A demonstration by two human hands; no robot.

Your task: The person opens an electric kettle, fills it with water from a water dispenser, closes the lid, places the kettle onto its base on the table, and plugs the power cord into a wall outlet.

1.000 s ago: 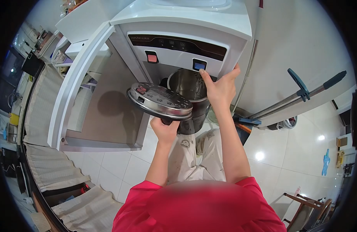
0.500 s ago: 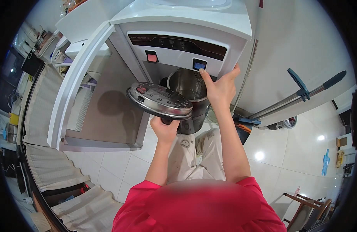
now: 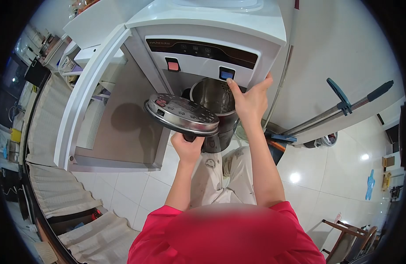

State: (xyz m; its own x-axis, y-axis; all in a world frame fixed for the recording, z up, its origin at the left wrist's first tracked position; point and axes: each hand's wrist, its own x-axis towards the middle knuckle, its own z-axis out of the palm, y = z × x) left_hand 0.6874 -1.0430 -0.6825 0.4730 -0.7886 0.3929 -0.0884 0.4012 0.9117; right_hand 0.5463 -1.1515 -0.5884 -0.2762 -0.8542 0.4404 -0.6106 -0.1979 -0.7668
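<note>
My left hand point(image 3: 186, 147) is closed on the handle beneath a round metal lid point(image 3: 183, 115), which is tilted beside an uncovered metal pot point(image 3: 214, 97). The pot stands in the bay of a white water dispenser point(image 3: 203, 33). My right hand point(image 3: 252, 102) has its fingers spread, with the thumb on the blue button point(image 3: 227, 75) and the other fingers around the dispenser's right edge. Left of the blue button is a pink button point(image 3: 172, 65). What is inside the pot is hard to make out.
The dispenser's door point(image 3: 86, 94) stands open on the left. Mop handles point(image 3: 339, 109) lean at the right wall above a brush head point(image 3: 275, 145). Beige curtains point(image 3: 46, 132) hang at far left; a wooden chair point(image 3: 343, 233) is at lower right.
</note>
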